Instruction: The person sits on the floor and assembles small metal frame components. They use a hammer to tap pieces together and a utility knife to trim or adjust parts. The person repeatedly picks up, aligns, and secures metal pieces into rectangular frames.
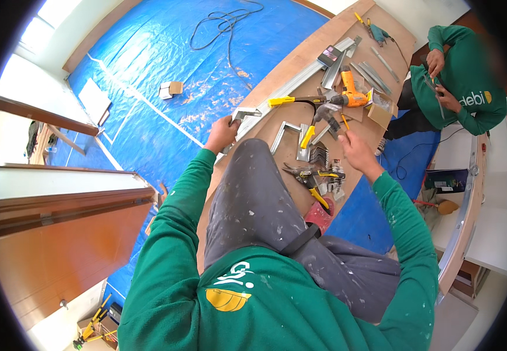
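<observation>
My left hand (222, 134) is closed around a short bent piece of metal channel (245, 112), held at the left edge of the wooden board. My right hand (357, 153) grips the handle of a hammer (327, 113), its grey head above the board and pointing away from me. Beyond the hammer lies an orange power drill (353, 90). Next to it are yellow-handled snips (307, 136). A U-shaped metal channel piece (285, 136) rests on the board between my hands. Nearer to me sit yellow-handled pliers (310, 175) and a row of dark metal pieces (319, 155).
My knee rests over the wooden board (300, 64). Long metal profiles (306, 71) and an open cardboard box (380, 111) lie there too. A co-worker (461, 76) at the right handles a thin strip. Blue sheeting (148, 41) covers the floor, with a loose cable (225, 26).
</observation>
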The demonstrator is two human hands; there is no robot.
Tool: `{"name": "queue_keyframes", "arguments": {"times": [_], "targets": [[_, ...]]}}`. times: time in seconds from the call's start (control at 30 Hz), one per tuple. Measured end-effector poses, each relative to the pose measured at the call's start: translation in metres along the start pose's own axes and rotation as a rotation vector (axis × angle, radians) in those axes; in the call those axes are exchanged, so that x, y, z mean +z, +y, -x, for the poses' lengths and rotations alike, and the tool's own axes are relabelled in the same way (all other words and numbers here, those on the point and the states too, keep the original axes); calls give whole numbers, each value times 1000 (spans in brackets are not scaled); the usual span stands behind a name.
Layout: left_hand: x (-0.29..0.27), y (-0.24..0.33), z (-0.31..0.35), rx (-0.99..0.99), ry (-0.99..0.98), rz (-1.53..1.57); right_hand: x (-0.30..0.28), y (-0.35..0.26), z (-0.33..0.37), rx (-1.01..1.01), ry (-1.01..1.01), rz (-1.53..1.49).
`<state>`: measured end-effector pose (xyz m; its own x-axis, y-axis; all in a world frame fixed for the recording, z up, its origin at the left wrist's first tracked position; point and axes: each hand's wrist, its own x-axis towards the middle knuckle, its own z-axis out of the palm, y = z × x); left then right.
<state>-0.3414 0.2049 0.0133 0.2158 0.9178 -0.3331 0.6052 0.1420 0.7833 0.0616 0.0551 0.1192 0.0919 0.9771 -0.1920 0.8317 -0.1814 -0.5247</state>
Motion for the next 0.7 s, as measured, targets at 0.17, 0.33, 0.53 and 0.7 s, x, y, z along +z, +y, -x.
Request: {"name": "queue_keyframes", "arguments": {"times": [0.17,0.33,0.53,0.7], "targets": [[-10,38,-1,151,-422,382,-11,15,27,40,-26,-15],[11,104,-4,248,-594,327,-66,42,60,98,-3,5],[108,177,-23,393,-967,53,-76,92,126,276,195,-140],[192,214,10,227,-1255,201,-47,98,183,523,295,-860]]}}
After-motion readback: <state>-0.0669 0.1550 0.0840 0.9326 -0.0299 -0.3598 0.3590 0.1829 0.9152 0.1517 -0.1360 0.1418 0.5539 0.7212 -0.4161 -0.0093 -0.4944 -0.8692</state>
